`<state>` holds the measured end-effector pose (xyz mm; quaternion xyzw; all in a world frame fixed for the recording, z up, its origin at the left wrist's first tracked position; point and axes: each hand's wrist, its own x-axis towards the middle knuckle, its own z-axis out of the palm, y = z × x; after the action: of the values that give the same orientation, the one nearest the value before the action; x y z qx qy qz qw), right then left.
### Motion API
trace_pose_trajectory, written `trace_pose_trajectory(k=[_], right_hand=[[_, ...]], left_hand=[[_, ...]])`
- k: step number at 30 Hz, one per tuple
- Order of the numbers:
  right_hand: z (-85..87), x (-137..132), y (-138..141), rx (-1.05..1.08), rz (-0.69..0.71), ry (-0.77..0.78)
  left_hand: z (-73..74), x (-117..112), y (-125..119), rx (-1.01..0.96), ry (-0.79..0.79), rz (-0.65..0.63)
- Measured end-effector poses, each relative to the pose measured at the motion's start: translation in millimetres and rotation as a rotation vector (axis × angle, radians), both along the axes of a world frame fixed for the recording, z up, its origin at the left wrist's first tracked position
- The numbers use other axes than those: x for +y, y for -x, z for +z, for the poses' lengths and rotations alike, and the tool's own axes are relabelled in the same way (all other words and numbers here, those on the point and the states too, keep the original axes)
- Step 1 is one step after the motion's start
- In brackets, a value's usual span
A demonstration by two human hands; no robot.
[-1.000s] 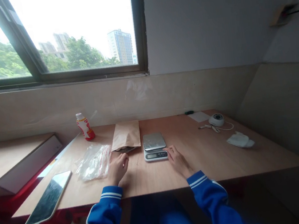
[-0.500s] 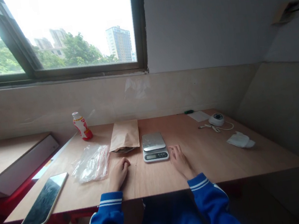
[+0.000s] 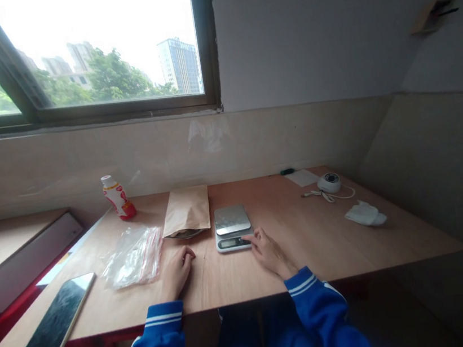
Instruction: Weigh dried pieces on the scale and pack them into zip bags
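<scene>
A small white kitchen scale (image 3: 231,220) with a steel plate lies flat on the wooden table. My right hand (image 3: 269,251) reaches in from its right, the index finger stretched over the buttons beside the dark display; the hand holds nothing. Loosely curled, my left hand (image 3: 178,271) rests on the tabletop to the left of the scale, with nothing seen in its fingers. Just beyond it stands or lies a brown paper pouch (image 3: 187,210), its dark opening facing me. Clear plastic zip bags (image 3: 134,257) lie flat left of my left hand.
A red and white bottle (image 3: 119,198) stands at the back left. A phone (image 3: 55,322) with a cable overhangs the near left edge. On the right are a white round device (image 3: 329,183) with a cord, a crumpled tissue (image 3: 365,214) and a paper sheet (image 3: 302,178).
My right hand has moved left from beside the scale, its index finger now at the button panel. The left hand stays resting on the table. The view has shifted slightly right.
</scene>
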<state>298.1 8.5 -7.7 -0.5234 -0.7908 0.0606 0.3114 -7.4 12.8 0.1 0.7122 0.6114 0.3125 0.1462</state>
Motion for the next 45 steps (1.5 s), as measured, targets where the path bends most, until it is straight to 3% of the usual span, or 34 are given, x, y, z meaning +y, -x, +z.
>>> trace_pose_trajectory(k=[14, 17, 22, 25, 32, 45], right_hand=[[5.9, -2, 4, -0.108, -0.023, 0.003], [-0.5, 4, -1, 0.084, -0.044, 0.024], [-16.1, 16, -21, 0.664, -0.344, 0.058], [-22.5, 20, -28, 0.784, -0.399, 0.106], [-23.5, 19, -24, 0.651, -0.289, 0.165], [-13.3, 13, -20, 0.561, -0.272, 0.203]], left_hand=[[-4.0, 1, 0, 0.037, 0.011, 0.023], [-3.4, 0, 0, 0.036, -0.001, 0.020], [-2.0, 0, 0, 0.037, 0.002, 0.020], [-1.4, 0, -1, 0.040, 0.008, 0.026], [-6.6, 0, 1, 0.013, -0.003, 0.009], [-9.8, 1, 2, 0.002, -0.016, 0.031]])
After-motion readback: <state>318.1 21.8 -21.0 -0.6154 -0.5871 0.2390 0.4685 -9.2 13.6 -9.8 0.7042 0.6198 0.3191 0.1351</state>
